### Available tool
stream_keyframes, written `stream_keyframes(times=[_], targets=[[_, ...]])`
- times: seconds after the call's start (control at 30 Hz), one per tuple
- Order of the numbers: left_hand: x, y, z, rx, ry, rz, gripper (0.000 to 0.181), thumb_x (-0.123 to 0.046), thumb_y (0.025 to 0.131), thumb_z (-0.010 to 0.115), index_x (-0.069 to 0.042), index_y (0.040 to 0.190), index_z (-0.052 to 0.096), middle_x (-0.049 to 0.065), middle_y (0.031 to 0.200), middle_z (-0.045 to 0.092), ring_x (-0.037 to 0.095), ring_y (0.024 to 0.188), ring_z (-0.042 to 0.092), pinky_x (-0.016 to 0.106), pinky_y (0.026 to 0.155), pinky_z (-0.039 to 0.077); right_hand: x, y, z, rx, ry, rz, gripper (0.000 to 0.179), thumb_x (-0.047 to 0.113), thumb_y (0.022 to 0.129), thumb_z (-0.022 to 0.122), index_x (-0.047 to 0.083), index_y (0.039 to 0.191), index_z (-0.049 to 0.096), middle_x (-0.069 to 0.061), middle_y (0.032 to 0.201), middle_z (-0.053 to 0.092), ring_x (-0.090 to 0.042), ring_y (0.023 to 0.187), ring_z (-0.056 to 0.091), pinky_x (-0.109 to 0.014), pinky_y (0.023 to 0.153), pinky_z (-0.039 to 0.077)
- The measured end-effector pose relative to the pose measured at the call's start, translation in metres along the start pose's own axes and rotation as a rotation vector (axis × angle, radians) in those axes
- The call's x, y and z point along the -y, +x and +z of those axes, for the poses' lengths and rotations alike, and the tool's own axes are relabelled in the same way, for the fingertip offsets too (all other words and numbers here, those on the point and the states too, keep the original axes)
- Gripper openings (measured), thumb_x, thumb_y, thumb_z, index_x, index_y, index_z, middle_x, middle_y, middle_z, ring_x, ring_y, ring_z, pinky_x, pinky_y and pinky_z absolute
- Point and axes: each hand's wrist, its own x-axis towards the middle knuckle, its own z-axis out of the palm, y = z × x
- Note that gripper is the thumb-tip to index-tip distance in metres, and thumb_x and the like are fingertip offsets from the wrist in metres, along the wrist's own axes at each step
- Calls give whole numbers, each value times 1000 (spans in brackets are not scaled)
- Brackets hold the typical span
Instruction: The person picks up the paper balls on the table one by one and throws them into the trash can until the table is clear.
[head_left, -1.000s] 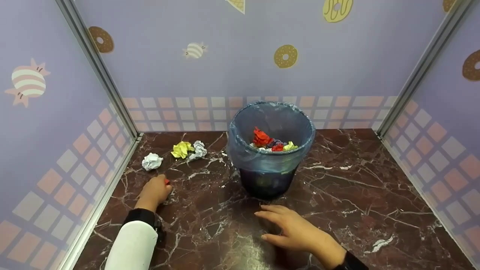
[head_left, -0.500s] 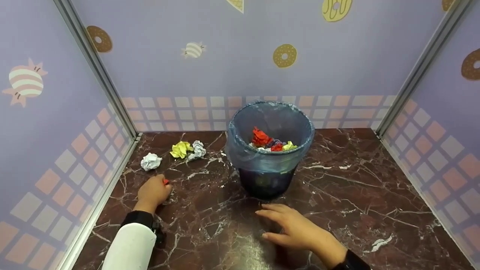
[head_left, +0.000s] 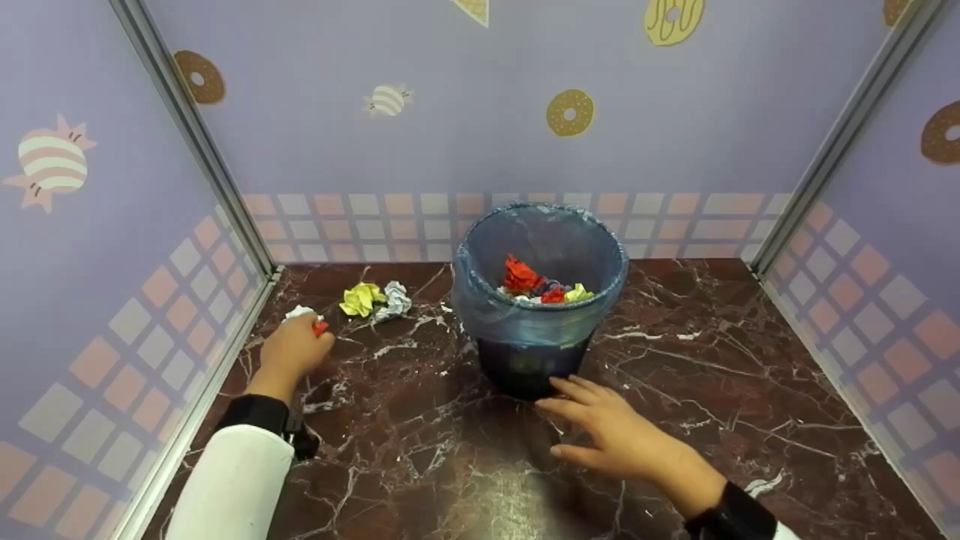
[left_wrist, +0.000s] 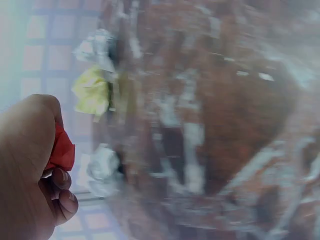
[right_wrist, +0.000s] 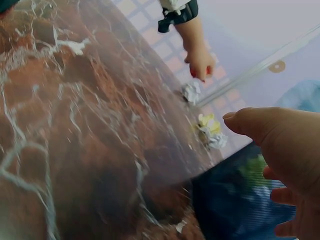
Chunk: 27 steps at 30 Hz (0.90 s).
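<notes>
My left hand [head_left: 295, 351] grips a crumpled ball of red paper [left_wrist: 63, 148], its fingers curled round it. In the head view the hand partly covers a crumpled white paper ball [head_left: 299, 311] on the marbled table. Right of that one, a yellow paper ball [head_left: 361, 299] and a greyish-white paper ball [head_left: 394, 301] lie side by side. My right hand [head_left: 611, 429] has its fingers spread and relaxed, holding nothing. Its fingertips overlap the lower front of the dark waste bin [head_left: 529, 367] in the head view.
A translucent blue bag [head_left: 525, 322] lines the bin and folds over its rim. Inside lie several crumpled papers, among them a red one [head_left: 520, 274] and a yellow one [head_left: 578, 293]. Patterned panels [head_left: 420, 150] enclose the marbled tabletop [head_left: 420, 420] at the back and both sides.
My left hand has lifted the red paper and moved up and slightly left, over part of the white ball. My right hand has shifted right and forward, closer to the bin.
</notes>
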Motion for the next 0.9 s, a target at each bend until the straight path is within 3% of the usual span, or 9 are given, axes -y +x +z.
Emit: stream_keyframes(times=[0.17,0.3,0.6,0.77,0.9], targets=[[-23,12,-32,-27,8,34,20,-30,88,55,-14,81,45,13,87,60,32,78,59,38,58,40,-10,-7,-27,-2,-51,61,66,55,94,66,31,153,49,-14,167,35,-47,150,36,-73,117,29],[-55,21,-58,-46,-2,64,20,-30,90,53,-14,82,45,10,84,55,30,78,56,37,61,39,-23,-17,-48,-39,-87,113,67,57,94,66,30,153,49,-13,167,35,-46,150,36,-73,117,29],[-157,37,-96,-31,-72,176,17,-26,91,53,-17,84,41,3,84,44,22,74,44,33,65,37,-61,-53,-92,-115,-96,308,68,57,95,65,29,154,47,-15,168,32,-51,152,29,-77,116,21],[-217,39,-104,-9,-112,258,15,-23,90,54,-18,84,41,2,86,45,20,76,44,32,67,40,-81,-78,-111,-199,-105,353,66,51,94,70,26,153,50,-20,165,35,-56,147,32,-82,109,23],[-261,38,-102,-4,-87,324,15,-25,86,56,-20,86,42,1,90,47,20,80,47,34,68,39,-98,-99,-121,-243,-88,373,67,46,94,72,24,153,50,-25,163,35,-59,144,32,-83,106,25]])
